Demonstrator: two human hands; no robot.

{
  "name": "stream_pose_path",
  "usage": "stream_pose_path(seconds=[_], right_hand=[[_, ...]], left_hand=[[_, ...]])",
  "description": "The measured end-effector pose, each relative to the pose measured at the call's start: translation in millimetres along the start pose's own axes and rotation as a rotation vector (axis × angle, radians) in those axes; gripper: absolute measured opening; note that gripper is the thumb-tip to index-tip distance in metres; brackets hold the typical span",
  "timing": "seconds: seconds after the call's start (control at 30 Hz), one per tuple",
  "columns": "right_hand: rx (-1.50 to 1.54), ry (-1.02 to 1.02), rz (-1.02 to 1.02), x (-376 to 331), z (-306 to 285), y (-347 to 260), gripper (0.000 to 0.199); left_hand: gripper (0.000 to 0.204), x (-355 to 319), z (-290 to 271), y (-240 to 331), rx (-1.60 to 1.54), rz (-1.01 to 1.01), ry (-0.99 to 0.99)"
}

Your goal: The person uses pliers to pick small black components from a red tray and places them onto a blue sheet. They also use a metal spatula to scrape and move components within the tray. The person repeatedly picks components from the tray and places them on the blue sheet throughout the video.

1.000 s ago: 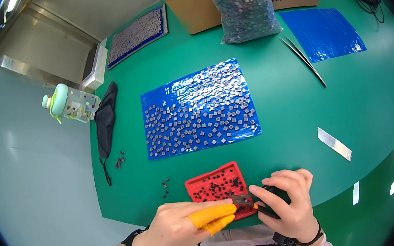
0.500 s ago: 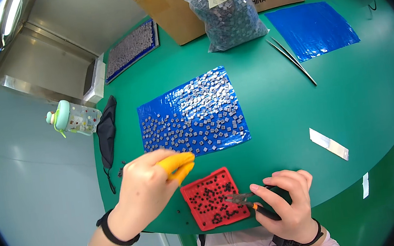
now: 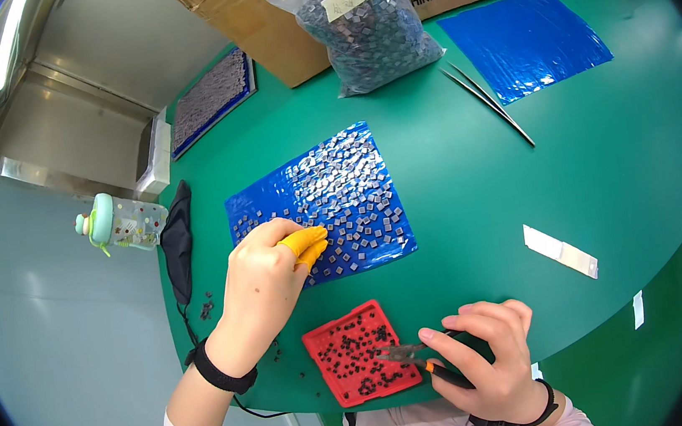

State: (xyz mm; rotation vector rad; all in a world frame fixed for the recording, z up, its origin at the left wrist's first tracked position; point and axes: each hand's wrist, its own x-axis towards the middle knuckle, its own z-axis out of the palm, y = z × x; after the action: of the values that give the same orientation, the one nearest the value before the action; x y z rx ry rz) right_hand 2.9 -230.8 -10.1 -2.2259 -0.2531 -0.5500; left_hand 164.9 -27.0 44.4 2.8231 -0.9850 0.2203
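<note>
The left hand (image 3: 263, 268) is above the blue sheet (image 3: 264, 201), its fingers, in yellow finger covers (image 3: 304, 241), bent close together; whether they meet or grip a piece cannot be told. Small grey square pieces (image 3: 346, 180) lie spread over the sheet, presumably so that each is separately accessible. The right hand (image 3: 492, 356) grips the pliers (image 3: 403, 352) by their handles, nose pointing left over the red tray (image 3: 382, 392); the grip appears chosen to leave the nose unobstructed. Small black pieces (image 3: 367, 386) lie in the tray, whose raised rim probably contains them. The tray sits nearer the body than the sheet, apparently placing both within reach. Tweezers (image 3: 490, 105) lie well apart, beside another blue sheet (image 3: 528, 44).
</note>
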Motion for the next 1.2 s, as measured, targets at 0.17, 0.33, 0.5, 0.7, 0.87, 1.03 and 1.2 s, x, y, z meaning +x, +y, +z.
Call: stream_pose_path(seconds=[0.17, 0.33, 0.5, 0.7, 0.87, 1.03, 1.2], right_hand=[[-0.005, -0.002, 0.005, -0.1, 1.0, -0.5, 0.052], [0.000, 0.004, 0.004, -0.6, 2.1, 0.2, 0.052], [-0.010, -0.008, 0.006, 0.2, 0.2, 0.6, 0.053], [-0.004, -0.007, 0.003, 1.2, 1.1, 0.2, 0.052], [-0.022, -0.032, 0.041, 2.1, -0.5, -1.5, 0.053], [-0.053, -0.024, 0.041, 0.9, -0.6, -3.1, 0.053], [-0.073, -0.043, 0.062, 2.7, 2.0, -9.6, 0.052]], left_hand=[[0.022, 3.4, 2.2, -0.9, -0.001, 0.013, -0.006], [0.024, 1.1, 5.2, -2.2, 0.035, 0.033, 0.008], [0.024, 0.7, 5.8, -3.6, 0.065, 0.080, 0.012], [0.024, -3.7, -6.9, -3.5, 0.079, 0.078, 0.057], [0.025, -33.6, -43.6, -5.9, 0.027, -0.173, 0.011], [0.021, -89.2, -62.0, -7.4, -0.100, -0.462, -0.202], [0.025, -124.8, -47.5, -17.8, -0.220, -0.621, -0.181]])
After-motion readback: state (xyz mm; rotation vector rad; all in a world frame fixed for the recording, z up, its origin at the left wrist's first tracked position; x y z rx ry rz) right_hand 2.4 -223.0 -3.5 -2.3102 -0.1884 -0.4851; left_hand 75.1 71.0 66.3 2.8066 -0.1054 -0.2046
